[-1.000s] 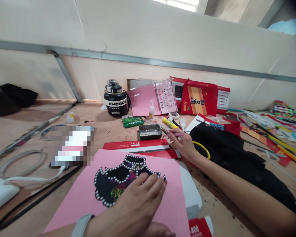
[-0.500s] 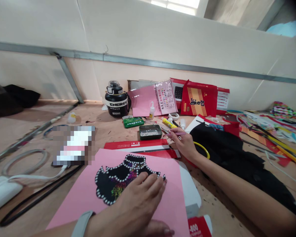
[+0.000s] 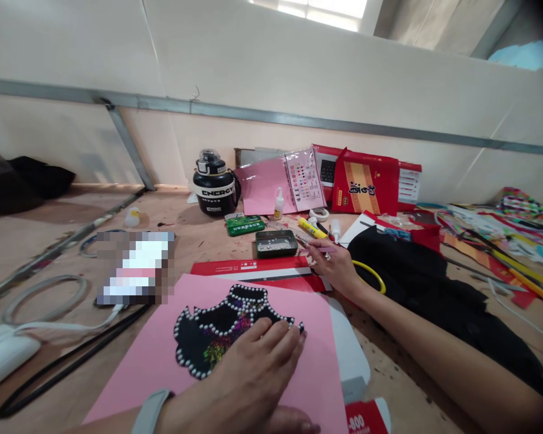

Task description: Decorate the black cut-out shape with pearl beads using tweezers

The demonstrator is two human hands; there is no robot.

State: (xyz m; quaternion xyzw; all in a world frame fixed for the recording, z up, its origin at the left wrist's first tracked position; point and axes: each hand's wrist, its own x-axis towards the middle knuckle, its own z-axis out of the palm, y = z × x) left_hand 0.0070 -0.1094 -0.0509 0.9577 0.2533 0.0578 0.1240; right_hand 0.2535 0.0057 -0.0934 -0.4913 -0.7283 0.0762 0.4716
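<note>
The left hand [image 3: 253,364], loosely spread and grasping nothing, rests over the black pearl-edged cutout [image 3: 192,343]; light, even contact should steady it best. Beyond, the right hand [image 3: 337,265] pinches a slim pink tool [image 3: 328,249], better handled gently beside the bead tin [image 3: 276,253] to its left.

Left hand [image 3: 250,363] on beaded black cutout [image 3: 190,339]; right hand [image 3: 338,267] holding slim tool [image 3: 329,249] near open tin [image 3: 271,252].

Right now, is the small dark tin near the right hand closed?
No, the dark tin stands open, with small white pieces visible inside it, just to the left of the right hand.
</note>
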